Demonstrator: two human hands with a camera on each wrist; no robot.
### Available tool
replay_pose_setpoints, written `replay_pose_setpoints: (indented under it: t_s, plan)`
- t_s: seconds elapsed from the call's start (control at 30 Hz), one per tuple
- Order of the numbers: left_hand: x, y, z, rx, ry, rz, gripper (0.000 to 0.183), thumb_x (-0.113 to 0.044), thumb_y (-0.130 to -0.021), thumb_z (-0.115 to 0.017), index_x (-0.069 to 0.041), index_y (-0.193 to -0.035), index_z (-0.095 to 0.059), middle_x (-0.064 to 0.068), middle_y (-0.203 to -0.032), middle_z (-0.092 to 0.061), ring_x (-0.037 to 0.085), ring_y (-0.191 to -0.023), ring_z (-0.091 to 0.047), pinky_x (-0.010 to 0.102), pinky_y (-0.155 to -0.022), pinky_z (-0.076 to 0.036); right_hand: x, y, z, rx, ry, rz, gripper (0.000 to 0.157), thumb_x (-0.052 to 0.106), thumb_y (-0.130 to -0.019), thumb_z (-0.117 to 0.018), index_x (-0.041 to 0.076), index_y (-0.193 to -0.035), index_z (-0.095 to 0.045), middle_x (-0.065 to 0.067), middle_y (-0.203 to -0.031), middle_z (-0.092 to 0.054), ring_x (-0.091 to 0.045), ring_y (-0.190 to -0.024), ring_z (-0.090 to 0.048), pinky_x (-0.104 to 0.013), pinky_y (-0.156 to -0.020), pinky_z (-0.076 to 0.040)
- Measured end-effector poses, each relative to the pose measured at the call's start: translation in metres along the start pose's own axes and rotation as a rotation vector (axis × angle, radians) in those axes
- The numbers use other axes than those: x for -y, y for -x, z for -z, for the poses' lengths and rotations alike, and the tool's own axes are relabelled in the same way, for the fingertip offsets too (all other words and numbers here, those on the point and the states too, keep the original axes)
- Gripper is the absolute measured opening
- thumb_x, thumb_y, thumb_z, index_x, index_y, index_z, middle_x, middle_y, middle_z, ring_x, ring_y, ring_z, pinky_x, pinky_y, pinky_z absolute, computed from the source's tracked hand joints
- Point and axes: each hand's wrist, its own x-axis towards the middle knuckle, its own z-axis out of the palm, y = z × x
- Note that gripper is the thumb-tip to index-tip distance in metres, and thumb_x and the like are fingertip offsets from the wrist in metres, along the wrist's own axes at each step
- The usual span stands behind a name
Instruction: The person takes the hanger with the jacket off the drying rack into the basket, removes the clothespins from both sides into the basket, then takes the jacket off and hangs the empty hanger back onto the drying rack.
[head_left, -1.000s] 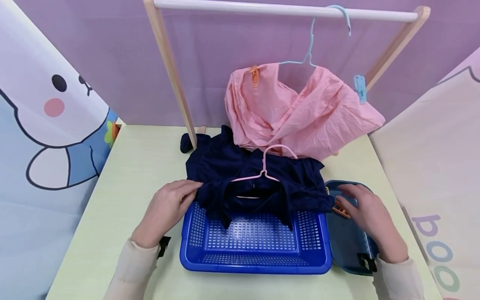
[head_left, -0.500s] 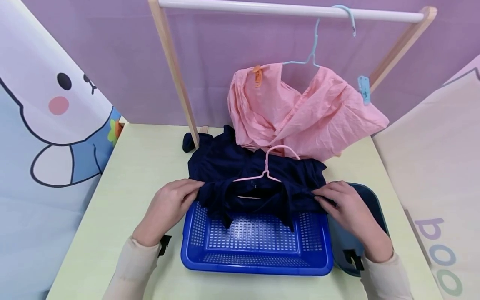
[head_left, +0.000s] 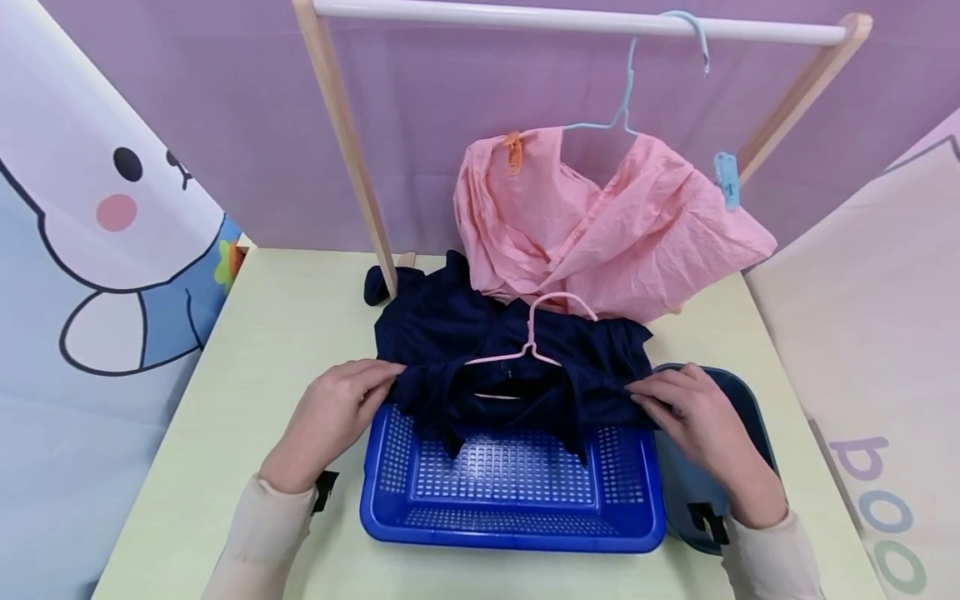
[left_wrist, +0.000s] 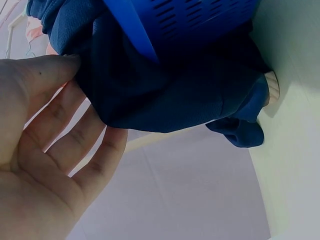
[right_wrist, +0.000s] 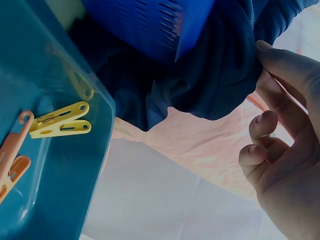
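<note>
A navy garment (head_left: 435, 329) with a collar lies partly over the back of a blue plastic basket (head_left: 510, 540), a pink hanger (head_left: 530, 333) inside its neck opening and the hook pointing up. At its left shoulder my left hand (head_left: 327, 423) pinches the cloth between thumb and fingers. My right hand (head_left: 701, 423) pinches the right shoulder with thumb and index finger; in the right wrist view its other fingers curl away from the navy cloth (right_wrist: 215, 75). The hanger's arms are mostly hidden under the fabric.
Behind, a pink shirt (head_left: 600, 225) hangs by a light blue hanger (head_left: 624, 100) from the rack's white rod (head_left: 487, 12), with an orange clip (head_left: 513, 152) and a blue clip (head_left: 727, 179). A teal tray (right_wrist: 95, 165) holds yellow (right_wrist: 60, 120) and orange clothespins (right_wrist: 14, 150).
My right hand has moved left from over the teal tray to the garment's right shoulder and now pinches it. The left hand keeps its hold at the left shoulder.
</note>
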Motion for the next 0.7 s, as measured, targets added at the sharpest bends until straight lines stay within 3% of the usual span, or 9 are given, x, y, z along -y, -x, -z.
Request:
replay_pose_setpoints:
  t_s: [0.3, 0.53, 0.7]
  plan:
    - [-0.001, 0.0, 0.0, -0.003, 0.002, 0.006, 0.026, -0.009, -0.084, -0.066, -0.012, -0.11, -0.068, 0.001, -0.106, -0.066, 0.018, -0.096, -0.061, 0.037, -0.081, -0.051, 0.0, 0.001, -0.006, -0.058, -0.035, 0.011, 0.026, 0.0, -0.07, -0.074, 0.011, -0.093, -0.071, 0.003, -0.089, -0.066, -0.013, -0.079, -0.052, -0.025, -0.066, -0.035]
    - [0.0, 0.001, 0.0, -0.011, -0.013, 0.008, 0.027, -0.007, -0.083, -0.068, -0.009, -0.11, -0.069, 0.002, -0.105, -0.066, 0.018, -0.095, -0.062, 0.036, -0.08, -0.052, 0.01, -0.012, -0.015, -0.079, 0.028, -0.01, 0.016, 0.011, -0.074, -0.074, 0.01, -0.09, -0.072, 0.0, -0.087, -0.067, -0.018, -0.076, -0.048, -0.035, -0.064, -0.031]
    - [0.0, 0.0, -0.001, -0.023, -0.02, -0.011, 0.026, -0.008, -0.084, -0.067, -0.009, -0.11, -0.069, 0.003, -0.106, -0.066, 0.018, -0.094, -0.062, 0.036, -0.079, -0.052, 0.017, -0.024, -0.017, -0.115, 0.01, 0.014, 0.015, 0.012, -0.075, -0.073, 0.01, -0.089, -0.072, -0.001, -0.086, -0.067, -0.019, -0.075, -0.046, -0.036, -0.063, -0.029]
